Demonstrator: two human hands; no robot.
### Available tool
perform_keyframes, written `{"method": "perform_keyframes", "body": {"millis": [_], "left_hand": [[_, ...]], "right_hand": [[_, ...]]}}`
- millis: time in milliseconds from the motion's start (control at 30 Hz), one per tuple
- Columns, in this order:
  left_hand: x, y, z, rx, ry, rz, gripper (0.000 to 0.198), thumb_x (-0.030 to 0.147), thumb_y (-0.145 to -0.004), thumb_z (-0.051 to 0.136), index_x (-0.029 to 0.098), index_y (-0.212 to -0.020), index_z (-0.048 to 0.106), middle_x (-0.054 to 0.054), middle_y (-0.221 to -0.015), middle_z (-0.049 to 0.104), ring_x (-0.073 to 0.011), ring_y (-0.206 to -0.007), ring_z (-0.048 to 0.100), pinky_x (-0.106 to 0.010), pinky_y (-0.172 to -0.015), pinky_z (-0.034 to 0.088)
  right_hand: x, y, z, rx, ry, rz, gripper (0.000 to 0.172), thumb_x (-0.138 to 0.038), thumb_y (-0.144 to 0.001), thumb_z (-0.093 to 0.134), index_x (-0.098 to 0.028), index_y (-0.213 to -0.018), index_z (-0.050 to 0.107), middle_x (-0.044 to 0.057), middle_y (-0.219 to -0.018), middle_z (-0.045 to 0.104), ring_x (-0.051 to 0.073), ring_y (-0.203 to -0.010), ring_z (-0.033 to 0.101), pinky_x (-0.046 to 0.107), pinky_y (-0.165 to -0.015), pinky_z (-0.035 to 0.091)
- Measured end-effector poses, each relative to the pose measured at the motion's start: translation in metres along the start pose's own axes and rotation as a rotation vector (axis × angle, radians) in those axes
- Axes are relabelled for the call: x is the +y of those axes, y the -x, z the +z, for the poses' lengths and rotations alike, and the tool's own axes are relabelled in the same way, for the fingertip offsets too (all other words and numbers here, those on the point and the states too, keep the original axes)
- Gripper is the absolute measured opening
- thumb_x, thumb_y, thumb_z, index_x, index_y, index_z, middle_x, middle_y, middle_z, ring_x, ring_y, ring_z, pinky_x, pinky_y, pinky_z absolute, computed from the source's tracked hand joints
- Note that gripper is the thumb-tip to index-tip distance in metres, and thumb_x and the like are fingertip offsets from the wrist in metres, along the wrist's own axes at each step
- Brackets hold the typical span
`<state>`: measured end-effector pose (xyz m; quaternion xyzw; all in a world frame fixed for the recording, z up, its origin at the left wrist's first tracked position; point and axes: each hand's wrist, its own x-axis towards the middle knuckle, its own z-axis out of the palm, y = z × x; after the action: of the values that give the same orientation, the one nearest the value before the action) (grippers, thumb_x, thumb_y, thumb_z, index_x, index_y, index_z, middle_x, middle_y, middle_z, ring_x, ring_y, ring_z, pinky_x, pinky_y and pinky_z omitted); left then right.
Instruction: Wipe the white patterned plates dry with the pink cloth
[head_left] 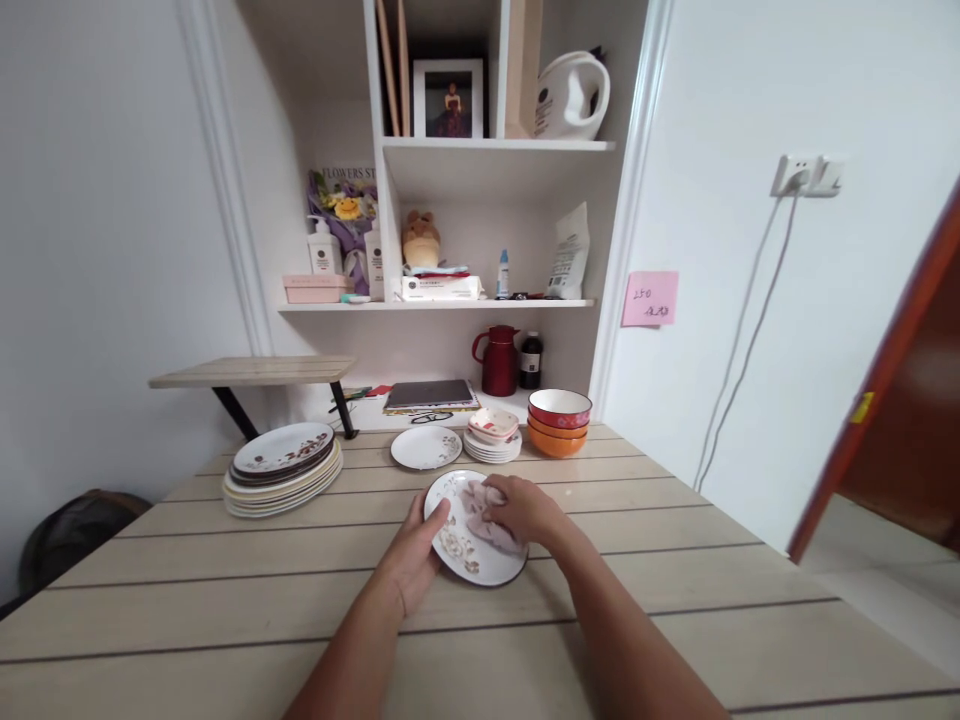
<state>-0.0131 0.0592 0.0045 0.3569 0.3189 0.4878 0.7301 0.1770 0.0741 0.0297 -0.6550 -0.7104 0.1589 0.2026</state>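
A white plate (466,555) with a floral print is held tilted just above the wooden table (225,620). My left hand (416,550) grips its left rim, thumb on the face. My right hand (521,508) presses a crumpled pinkish cloth (480,520) against the plate's upper face, fingers closed over the cloth.
A stack of large plates (281,467) sits at the left. Behind are a single small plate (425,447), a pile of small dishes (492,436) and stacked red and orange bowls (559,421). Shelves (450,304) with bottles and a red jug stand at the back.
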Motion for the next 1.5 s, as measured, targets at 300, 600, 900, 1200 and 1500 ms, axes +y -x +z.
{"method": "perform_keyframes", "body": {"millis": [300, 600, 900, 1200, 1500], "left_hand": [[0.0, 0.001, -0.001, -0.085, -0.011, 0.002, 0.068, 0.025, -0.075, 0.073, 0.029, -0.135, 0.04, -0.01, -0.12, 0.066, -0.0234, -0.106, 0.064, -0.038, -0.093, 0.047], [-0.001, -0.001, -0.006, -0.241, 0.085, 0.004, 0.065, 0.031, -0.081, 0.067, 0.033, -0.139, 0.038, -0.008, -0.131, 0.06, -0.0215, -0.116, 0.058, -0.037, -0.101, 0.041], [-0.005, -0.005, -0.006, -0.201, 0.137, 0.009, 0.065, 0.06, -0.079, 0.054, 0.019, -0.129, 0.052, -0.016, -0.121, 0.065, -0.029, -0.111, 0.061, -0.042, -0.093, 0.047], [-0.001, -0.004, -0.006, -0.012, 0.023, 0.056, 0.059, 0.037, -0.077, 0.07, 0.025, -0.13, 0.047, -0.013, -0.122, 0.064, -0.0263, -0.102, 0.065, -0.041, -0.087, 0.051], [0.001, -0.001, -0.003, -0.126, 0.052, 0.023, 0.071, 0.03, -0.078, 0.071, 0.033, -0.14, 0.036, -0.01, -0.125, 0.063, -0.0251, -0.111, 0.061, -0.042, -0.095, 0.046]], "right_hand": [[-0.016, -0.009, 0.018, 0.396, 0.185, 0.133, 0.033, -0.04, -0.081, 0.061, -0.026, -0.11, 0.055, 0.007, -0.113, 0.053, 0.021, -0.09, 0.059, 0.026, -0.058, 0.033], [-0.035, -0.014, 0.041, 0.392, -0.144, -0.205, 0.02, -0.022, -0.079, 0.063, -0.025, -0.099, 0.066, 0.003, -0.099, 0.054, 0.016, -0.085, 0.056, 0.025, -0.07, 0.041], [-0.04, 0.011, 0.02, -0.084, -0.149, -0.501, 0.022, -0.021, -0.064, 0.076, -0.02, -0.084, 0.068, 0.001, -0.095, 0.058, 0.017, -0.086, 0.055, 0.025, -0.076, 0.042], [0.011, 0.008, -0.011, -0.005, 0.115, 0.058, 0.028, -0.032, -0.073, 0.065, -0.029, -0.1, 0.07, 0.005, -0.102, 0.063, 0.018, -0.074, 0.06, 0.026, -0.059, 0.039], [-0.01, -0.017, 0.025, 0.424, 0.032, 0.097, 0.03, -0.032, -0.086, 0.053, -0.028, -0.114, 0.062, 0.008, -0.106, 0.057, 0.019, -0.084, 0.06, 0.027, -0.067, 0.04]]}}
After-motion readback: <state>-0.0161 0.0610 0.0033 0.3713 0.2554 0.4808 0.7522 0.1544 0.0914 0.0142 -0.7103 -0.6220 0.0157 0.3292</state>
